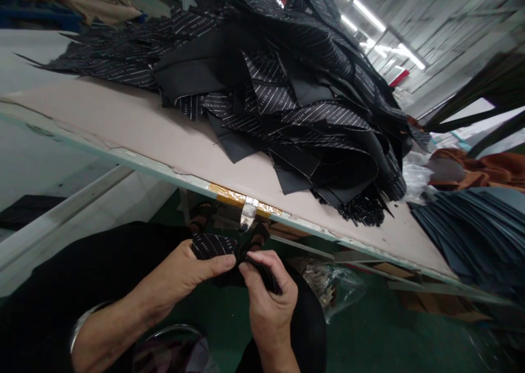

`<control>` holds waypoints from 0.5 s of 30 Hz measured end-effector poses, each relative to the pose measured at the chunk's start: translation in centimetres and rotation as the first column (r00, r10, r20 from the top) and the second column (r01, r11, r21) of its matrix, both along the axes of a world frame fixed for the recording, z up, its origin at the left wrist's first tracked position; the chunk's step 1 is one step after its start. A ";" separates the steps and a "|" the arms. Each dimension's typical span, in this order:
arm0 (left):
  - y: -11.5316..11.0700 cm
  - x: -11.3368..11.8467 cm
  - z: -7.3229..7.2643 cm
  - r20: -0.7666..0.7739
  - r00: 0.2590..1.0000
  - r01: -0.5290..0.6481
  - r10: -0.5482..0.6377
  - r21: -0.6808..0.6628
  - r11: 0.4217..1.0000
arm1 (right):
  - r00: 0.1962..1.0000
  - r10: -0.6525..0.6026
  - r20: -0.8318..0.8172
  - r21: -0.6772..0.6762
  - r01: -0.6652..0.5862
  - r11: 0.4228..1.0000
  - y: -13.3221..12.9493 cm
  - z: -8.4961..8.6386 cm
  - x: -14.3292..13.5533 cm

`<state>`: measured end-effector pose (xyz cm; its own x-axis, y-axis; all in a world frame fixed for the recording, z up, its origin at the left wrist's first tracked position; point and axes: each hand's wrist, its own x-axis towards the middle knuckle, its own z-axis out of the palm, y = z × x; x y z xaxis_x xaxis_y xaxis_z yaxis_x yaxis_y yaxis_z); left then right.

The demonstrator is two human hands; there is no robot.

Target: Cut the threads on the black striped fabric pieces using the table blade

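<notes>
A black fabric piece with white printed lines (pixel 213 245) is held between my two hands, just below the table edge. My left hand (pixel 184 272) grips it with the thumb lying on top. Close beside it, my right hand (pixel 268 293) pinches the dark fabric with thumb and fingers, and a black folded part shows in its palm. Just above the hands, a small metal clip (pixel 248 213) is fixed to the table edge over yellow tape. A large heap of black printed fabric (pixel 270 88) lies on the table behind.
The pale table (pixel 123 121) slants across the view. Dark blue-grey stacked fabric (pixel 471 236) and brown cloth (pixel 492 168) lie at the right. A clear plastic bag (pixel 332 285) sits below the table, and a metal rail (pixel 65 214) runs at the left.
</notes>
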<state>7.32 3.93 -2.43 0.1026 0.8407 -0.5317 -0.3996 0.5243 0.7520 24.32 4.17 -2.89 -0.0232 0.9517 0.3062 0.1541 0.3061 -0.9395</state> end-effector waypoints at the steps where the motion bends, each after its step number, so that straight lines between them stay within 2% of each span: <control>1: 0.1 -0.1 0.0 -0.004 1.000 -0.008 0.008 -0.023 1.000 | 0.999 0.036 0.001 -0.016 -0.036 0.999 0.1 -0.1 0.0; 5: 0.7 -0.2 0.1 0.002 0.998 -0.060 0.060 -0.091 0.994 | 0.972 0.234 0.025 0.102 -0.235 0.967 0.6 -0.2 0.3; 7: 1.0 -0.2 0.2 -0.009 0.997 -0.081 0.080 -0.097 0.992 | 0.965 0.257 -0.048 0.044 -0.255 0.966 1.0 -0.5 0.3; 9: 1.2 0.0 0.2 -0.006 0.997 -0.079 0.079 -0.079 0.994 | 0.967 0.173 -0.185 -0.176 -0.206 0.963 1.3 -1.0 0.2; 11: 1.3 0.3 0.3 0.031 0.997 -0.069 0.071 -0.068 0.995 | 0.939 0.042 -0.341 -0.406 -0.188 0.894 1.5 -1.5 0.0; 12: 1.4 0.4 0.3 0.055 0.996 -0.068 0.071 -0.068 0.995 | 0.909 -0.011 -0.416 -0.478 -0.209 0.853 1.6 -1.7 -0.2; 13: 1.4 0.5 0.4 0.077 0.994 -0.069 0.074 -0.072 0.995 | 0.873 -0.048 -0.485 -0.516 -0.242 0.822 1.6 -1.8 -0.4; 15: 1.6 0.7 0.5 0.112 0.988 -0.093 0.102 -0.086 0.992 | 0.806 -0.087 -0.586 -0.524 -0.295 0.799 1.6 -1.8 -0.8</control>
<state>8.02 5.51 -1.89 0.0869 0.8047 -0.5873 -0.5336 0.5354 0.6547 23.56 5.81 -4.67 -0.1418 0.9446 -0.2959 -0.4485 -0.3278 -0.8315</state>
